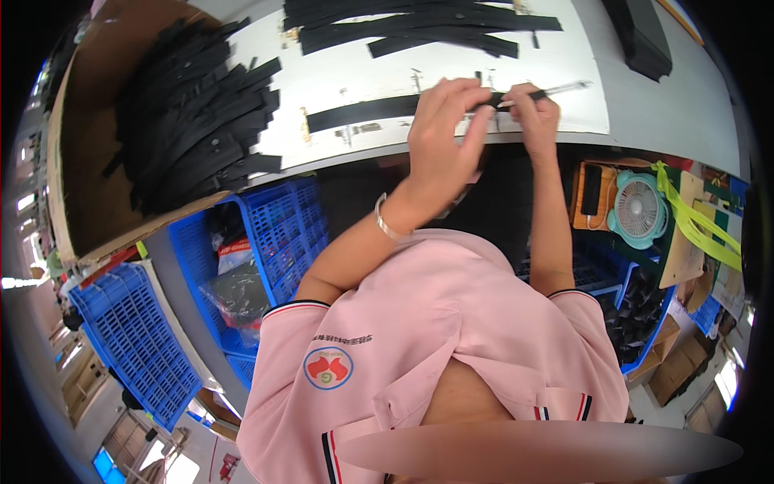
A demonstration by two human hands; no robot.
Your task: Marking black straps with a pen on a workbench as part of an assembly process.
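A long black strap (367, 111) lies across a white board (576, 52) on the bench. My left hand (443, 129) reaches over its right part, thumb and fingertips closed around the strap near that end. Just right of it, my right hand (536, 117) is closed on a slim pen-like tool (568, 86), whose pale tip points left toward the strap. The tool has a dark section by my fingers and a clear or silvery back end; its exact kind is unclear. Part of the strap is hidden under my left hand.
More black straps (419, 28) lie at the board's far side. A cardboard box (89, 137) heaped with black strips (201, 121) stands left. Blue crates (282, 234) sit below the bench edge. At right are a teal fan (638, 210) and, farther back, a black object (637, 36).
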